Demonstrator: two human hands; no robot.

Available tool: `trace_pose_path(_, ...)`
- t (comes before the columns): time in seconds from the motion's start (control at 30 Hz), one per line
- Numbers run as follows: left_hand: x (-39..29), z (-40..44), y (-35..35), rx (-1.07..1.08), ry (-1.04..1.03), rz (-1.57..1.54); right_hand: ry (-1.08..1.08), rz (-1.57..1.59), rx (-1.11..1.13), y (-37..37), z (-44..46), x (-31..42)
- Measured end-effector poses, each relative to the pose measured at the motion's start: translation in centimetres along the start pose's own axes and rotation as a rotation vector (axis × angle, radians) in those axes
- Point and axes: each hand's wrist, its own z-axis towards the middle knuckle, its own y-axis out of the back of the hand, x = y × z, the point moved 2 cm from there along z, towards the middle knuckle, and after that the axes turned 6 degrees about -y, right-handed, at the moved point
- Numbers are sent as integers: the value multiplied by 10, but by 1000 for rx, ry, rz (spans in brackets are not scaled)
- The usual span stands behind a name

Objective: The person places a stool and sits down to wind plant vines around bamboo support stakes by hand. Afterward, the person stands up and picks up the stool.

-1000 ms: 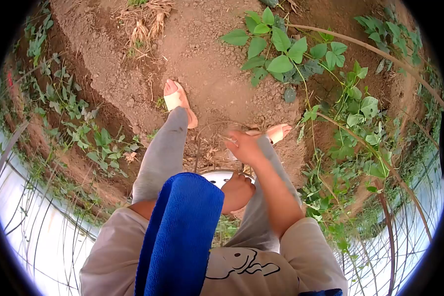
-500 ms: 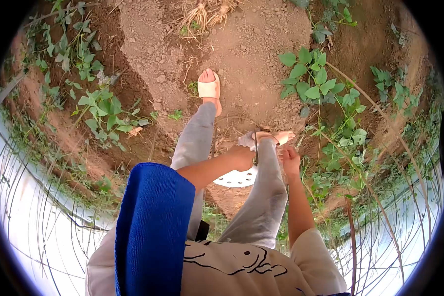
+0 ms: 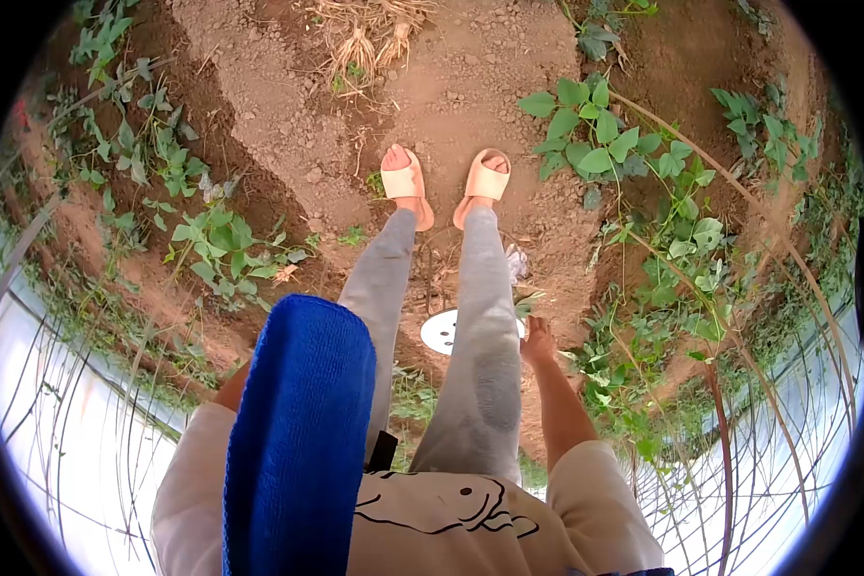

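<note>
My right hand (image 3: pixel 539 340) is beside my right shin, at the right edge of a white round disc with holes (image 3: pixel 439 331), which looks like a low stool seat. Its fingers look extended and apart; contact with the disc is unclear. The disc is low behind my legs, partly covered by the right one. My left forearm (image 3: pixel 231 386) shows beside a blue towel (image 3: pixel 302 403), and the towel hides my left hand. Both feet, in pale slides (image 3: pixel 490 176), stand on the soil.
Dry pulled-up roots (image 3: pixel 370 43) lie ahead on the bare soil (image 3: pixel 490 67). Leafy vines grow on both sides, with a green plant (image 3: pixel 595 130) at right and another (image 3: pixel 223 240) at left. Long stems (image 3: pixel 730 192) arch at right. Pale crumpled material (image 3: pixel 516 262) lies by my right leg.
My left hand has left the dark thin loop at my right leg and gone behind the towel. My right foot has swung forward and down. My right hand has opened from a closed pose and lowered.
</note>
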Motion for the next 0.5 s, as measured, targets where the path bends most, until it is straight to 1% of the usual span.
trace_pose_path(0.03, -2, -2, -4, -39, -8, 19, 92, -64, 37, 10, 3, 25)
trace_pose_path(0.07, -5, 3, 6, -123, -25, 33, 186, -129, 70, 15, 7, 40)
trace_pose_path(0.13, 6, 3, -19, -115, -80, 96, 313, -239, 82, -3, 32, 53)
trace_pose_path(0.17, 11, -2, -31, -154, -55, 133, 367, -308, 107, -11, 37, 57)
trace_pose_path(0.2, 20, -13, -60, -187, -43, 165, 376, -293, 124, -20, 42, 59)
trace_pose_path(0.27, 15, -11, -77, -269, -40, 204, 341, -347, 245, -33, 56, 63)
trace_pose_path(0.3, 6, -4, -62, -269, -56, 210, 331, -361, 284, -36, 62, 66)
trace_pose_path(0.33, 7, -9, -34, -190, -75, 174, 275, -352, 340, -36, 64, 69)
trace_pose_path(0.37, 25, -36, 14, -10, -91, 99, 254, -340, 369, -32, 64, 73)
trace_pose_path(0.4, 49, -69, 78, 286, -73, 24, 249, -323, 383, -31, 62, 74)
trace_pose_path(0.47, 140, -165, 187, 998, 52, -3, 255, -283, 408, -33, 54, 76)
trace_pose_path(0.5, 171, -189, 222, 1206, 126, -5, 264, -263, 420, -36, 48, 75)
